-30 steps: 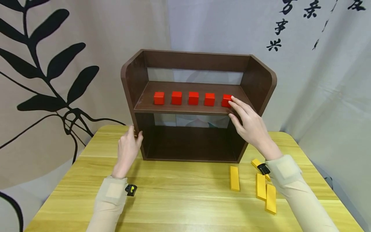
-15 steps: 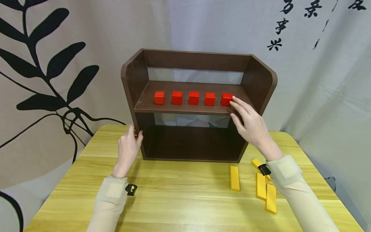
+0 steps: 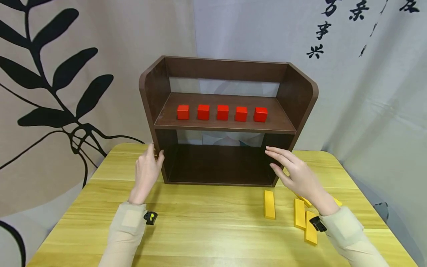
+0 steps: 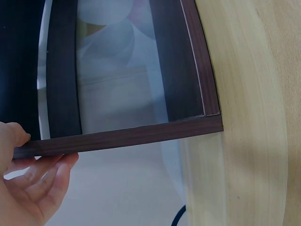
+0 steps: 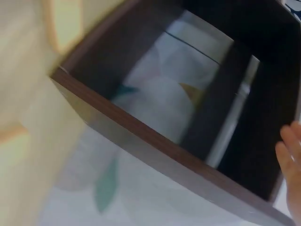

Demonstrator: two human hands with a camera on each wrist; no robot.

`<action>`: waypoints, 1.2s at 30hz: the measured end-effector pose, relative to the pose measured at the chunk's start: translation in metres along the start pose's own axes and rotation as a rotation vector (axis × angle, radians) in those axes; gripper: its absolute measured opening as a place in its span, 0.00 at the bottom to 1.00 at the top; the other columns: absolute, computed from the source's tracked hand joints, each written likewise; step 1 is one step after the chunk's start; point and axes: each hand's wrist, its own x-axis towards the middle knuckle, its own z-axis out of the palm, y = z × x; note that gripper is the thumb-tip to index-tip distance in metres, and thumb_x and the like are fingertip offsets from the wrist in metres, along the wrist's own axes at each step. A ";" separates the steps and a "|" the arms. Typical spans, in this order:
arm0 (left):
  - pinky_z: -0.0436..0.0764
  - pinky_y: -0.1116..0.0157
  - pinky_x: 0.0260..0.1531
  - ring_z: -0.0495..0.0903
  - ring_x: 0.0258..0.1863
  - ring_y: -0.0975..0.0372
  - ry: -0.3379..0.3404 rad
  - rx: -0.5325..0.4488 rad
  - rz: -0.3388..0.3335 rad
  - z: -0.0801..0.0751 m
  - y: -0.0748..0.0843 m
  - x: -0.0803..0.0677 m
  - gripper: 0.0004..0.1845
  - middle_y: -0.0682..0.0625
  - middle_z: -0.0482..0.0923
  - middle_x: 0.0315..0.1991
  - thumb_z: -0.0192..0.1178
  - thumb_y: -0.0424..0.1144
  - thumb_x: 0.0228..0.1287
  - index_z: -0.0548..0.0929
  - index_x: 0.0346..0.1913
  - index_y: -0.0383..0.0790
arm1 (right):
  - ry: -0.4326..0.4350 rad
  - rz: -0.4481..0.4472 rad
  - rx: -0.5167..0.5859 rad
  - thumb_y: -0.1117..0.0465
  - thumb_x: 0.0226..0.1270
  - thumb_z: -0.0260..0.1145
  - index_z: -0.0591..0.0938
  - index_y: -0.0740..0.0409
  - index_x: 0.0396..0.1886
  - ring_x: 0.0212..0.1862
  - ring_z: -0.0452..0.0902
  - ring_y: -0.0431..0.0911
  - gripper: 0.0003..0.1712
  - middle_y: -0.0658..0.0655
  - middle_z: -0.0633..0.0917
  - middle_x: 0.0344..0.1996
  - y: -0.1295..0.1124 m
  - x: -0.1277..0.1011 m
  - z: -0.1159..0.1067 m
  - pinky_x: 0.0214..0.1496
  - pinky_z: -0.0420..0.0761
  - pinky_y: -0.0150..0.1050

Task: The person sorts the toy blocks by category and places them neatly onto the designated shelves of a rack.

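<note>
A: Yellow table (image 3: 207, 226), dark shelf (image 3: 301, 100) on it, five cubes (image 3: 222, 112) in a row up top.

B: Left hand (image 3: 146, 174) grips the shelf's left wall; right hand (image 3: 300, 178) hangs relaxed, empty, above the bars (image 3: 269, 204).

A: Tugging that wall could slide the cubes crooked.

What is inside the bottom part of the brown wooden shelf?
The lower compartment of the dark brown wooden shelf shows only its dark floor and, through the open back, the pale curtain. Its right inner corner is hidden behind the fingers of the right hand.
</note>
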 end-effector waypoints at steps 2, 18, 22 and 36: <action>0.74 0.49 0.15 0.80 0.19 0.40 -0.002 0.002 0.002 -0.001 0.000 0.000 0.11 0.34 0.77 0.22 0.60 0.34 0.62 0.70 0.33 0.29 | -0.041 0.016 0.067 0.52 0.71 0.56 0.79 0.59 0.57 0.54 0.78 0.49 0.21 0.58 0.81 0.55 0.003 -0.012 0.006 0.63 0.62 0.16; 0.72 0.50 0.13 0.78 0.17 0.41 -0.005 0.026 0.004 0.000 0.000 0.000 0.11 0.35 0.74 0.19 0.60 0.34 0.62 0.70 0.33 0.29 | -0.607 0.390 0.365 0.57 0.65 0.63 0.78 0.59 0.56 0.55 0.78 0.54 0.21 0.55 0.83 0.53 0.035 -0.079 0.038 0.57 0.76 0.52; 0.73 0.51 0.13 0.78 0.17 0.41 -0.009 0.024 0.002 0.000 0.000 0.000 0.11 0.35 0.74 0.19 0.60 0.34 0.62 0.70 0.33 0.29 | -0.681 0.393 0.418 0.57 0.63 0.66 0.78 0.60 0.56 0.54 0.78 0.55 0.23 0.58 0.83 0.53 0.043 -0.088 0.045 0.56 0.76 0.50; 0.74 0.49 0.15 0.79 0.19 0.40 -0.015 0.008 -0.011 0.000 0.000 0.000 0.11 0.34 0.77 0.22 0.60 0.34 0.62 0.70 0.34 0.29 | -0.710 0.255 0.316 0.68 0.58 0.68 0.80 0.57 0.55 0.56 0.76 0.54 0.23 0.55 0.81 0.53 0.049 -0.092 0.058 0.58 0.74 0.52</action>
